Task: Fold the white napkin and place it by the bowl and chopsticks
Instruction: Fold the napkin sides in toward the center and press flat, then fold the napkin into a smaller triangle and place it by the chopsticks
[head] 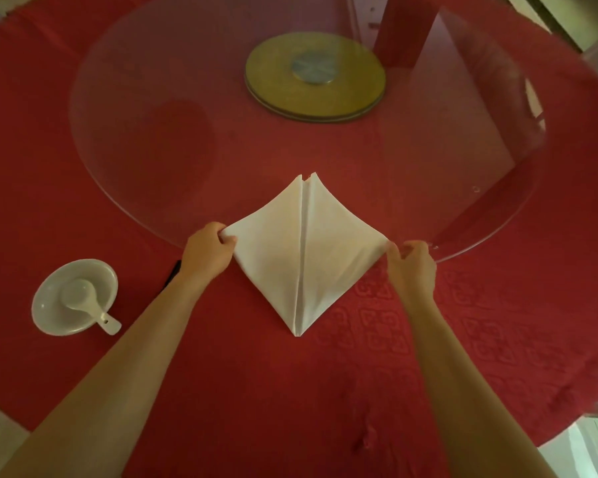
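The white napkin (pixel 304 257) lies on the red tablecloth, folded into a diamond with a seam down its middle and its far tips over the glass edge. My left hand (pixel 208 251) pinches the napkin's left corner. My right hand (pixel 411 267) pinches its right corner. A white bowl (pixel 54 317) with a white spoon (pixel 87 301) in it sits to the left. A dark chopstick end (pixel 171 276) shows beside my left wrist; the rest is hidden under my arm.
A round glass turntable (pixel 152 167) covers the table's middle, with a gold disc base (pixel 315 77) at its centre. The red tablecloth (pixel 290 391) reaches the round table edge near me. Pale floor (pixel 587 443) shows at the bottom right.
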The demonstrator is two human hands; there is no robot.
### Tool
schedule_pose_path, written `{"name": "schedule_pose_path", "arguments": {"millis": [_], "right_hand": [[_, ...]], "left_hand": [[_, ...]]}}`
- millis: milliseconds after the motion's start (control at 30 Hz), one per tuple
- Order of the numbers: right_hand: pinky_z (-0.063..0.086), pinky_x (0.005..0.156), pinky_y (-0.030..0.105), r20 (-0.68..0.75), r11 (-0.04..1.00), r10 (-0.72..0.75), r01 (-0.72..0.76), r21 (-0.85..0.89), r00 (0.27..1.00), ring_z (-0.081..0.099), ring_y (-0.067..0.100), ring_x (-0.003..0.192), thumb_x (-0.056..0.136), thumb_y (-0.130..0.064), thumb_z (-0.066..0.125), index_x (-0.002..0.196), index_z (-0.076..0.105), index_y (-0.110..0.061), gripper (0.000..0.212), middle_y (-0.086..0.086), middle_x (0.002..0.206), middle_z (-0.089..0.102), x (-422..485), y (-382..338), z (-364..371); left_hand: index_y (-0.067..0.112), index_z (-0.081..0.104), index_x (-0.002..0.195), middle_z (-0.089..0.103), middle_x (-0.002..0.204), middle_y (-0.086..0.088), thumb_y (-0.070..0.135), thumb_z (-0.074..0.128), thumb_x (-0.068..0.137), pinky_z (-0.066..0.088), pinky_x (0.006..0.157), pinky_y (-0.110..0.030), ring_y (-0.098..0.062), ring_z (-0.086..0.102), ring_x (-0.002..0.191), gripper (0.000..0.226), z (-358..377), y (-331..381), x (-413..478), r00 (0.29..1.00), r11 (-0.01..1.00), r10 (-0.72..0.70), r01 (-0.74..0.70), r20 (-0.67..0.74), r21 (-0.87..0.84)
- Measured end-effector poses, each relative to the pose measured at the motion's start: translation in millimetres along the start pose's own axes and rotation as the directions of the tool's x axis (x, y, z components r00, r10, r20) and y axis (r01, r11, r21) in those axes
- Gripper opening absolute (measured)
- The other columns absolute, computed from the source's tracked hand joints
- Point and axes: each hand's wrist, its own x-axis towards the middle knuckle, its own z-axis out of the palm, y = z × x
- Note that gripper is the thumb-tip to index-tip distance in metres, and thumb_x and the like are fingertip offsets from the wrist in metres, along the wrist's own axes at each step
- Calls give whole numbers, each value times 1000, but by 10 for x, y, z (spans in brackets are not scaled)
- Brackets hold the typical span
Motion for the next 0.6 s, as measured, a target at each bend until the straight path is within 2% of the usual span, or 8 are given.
{"name": "schedule_pose_path", "arguments": {"millis": [67,100,233,300,367,467,533,600], "right_hand": [[39,73,29,80,995,9,-1,-97,997,58,27,93,89,-24,51,109,56,-5,28,7,102,63,151,-6,63],[39,70,29,100,994,10,1,-112,995,58,26,88,88,-21,52,102,58,-7,21,8,99,64,193,-5,79],[41,61,28,127,997,7,3,-79,992,59,23,69,83,-16,57,85,58,-8,9,7,84,66,241,-3,54],[45,54,27,137,1000,-15,16,-8,990,60,20,58,82,-14,56,89,60,-5,12,8,79,68,235,-2,43],[52,58,32,134,998,-37,30,57,990,64,20,62,81,-14,56,91,57,-9,11,5,81,67,215,-10,57],[56,73,42,176,993,-77,59,103,981,67,28,75,82,-18,58,102,49,-18,22,-3,85,60,165,-2,70],[57,74,44,216,988,-96,66,140,972,68,30,76,83,-14,60,108,47,-19,29,0,87,60,125,6,62],[58,74,48,240,965,-58,-7,261,969,68,30,81,83,-7,59,102,47,-23,27,8,99,61,111,7,72]], "left_hand": [[8,57,104,64,96,-9,17,52,88,50,54,-31,-23,62,59,20,-5,46,42,999,997,-30,32,27,-65],[8,57,102,61,94,-8,15,53,88,47,48,-26,-19,59,53,16,-9,59,56,998,991,-49,52,32,-122],[8,55,92,57,88,-7,8,58,86,54,53,-28,-17,57,55,7,-19,14,66,997,936,-76,77,17,-343],[9,52,90,54,82,-2,8,61,85,53,47,-20,-15,55,57,11,2,-31,52,998,920,-70,59,-12,-386],[12,50,90,52,81,2,10,64,83,49,42,-15,-13,54,57,16,29,-50,40,996,918,-62,30,-69,-395],[16,48,95,55,89,-2,15,66,82,52,50,-26,-11,55,59,23,53,-63,35,991,920,-52,2,-119,-391],[19,49,96,57,93,-4,21,66,81,55,59,-36,-15,58,69,23,37,-82,25,991,929,-44,-7,-129,-371],[24,50,93,59,93,-3,27,65,80,55,70,-43,-22,60,81,20,6,-75,13,990,936,-31,-19,-136,-353]]}}
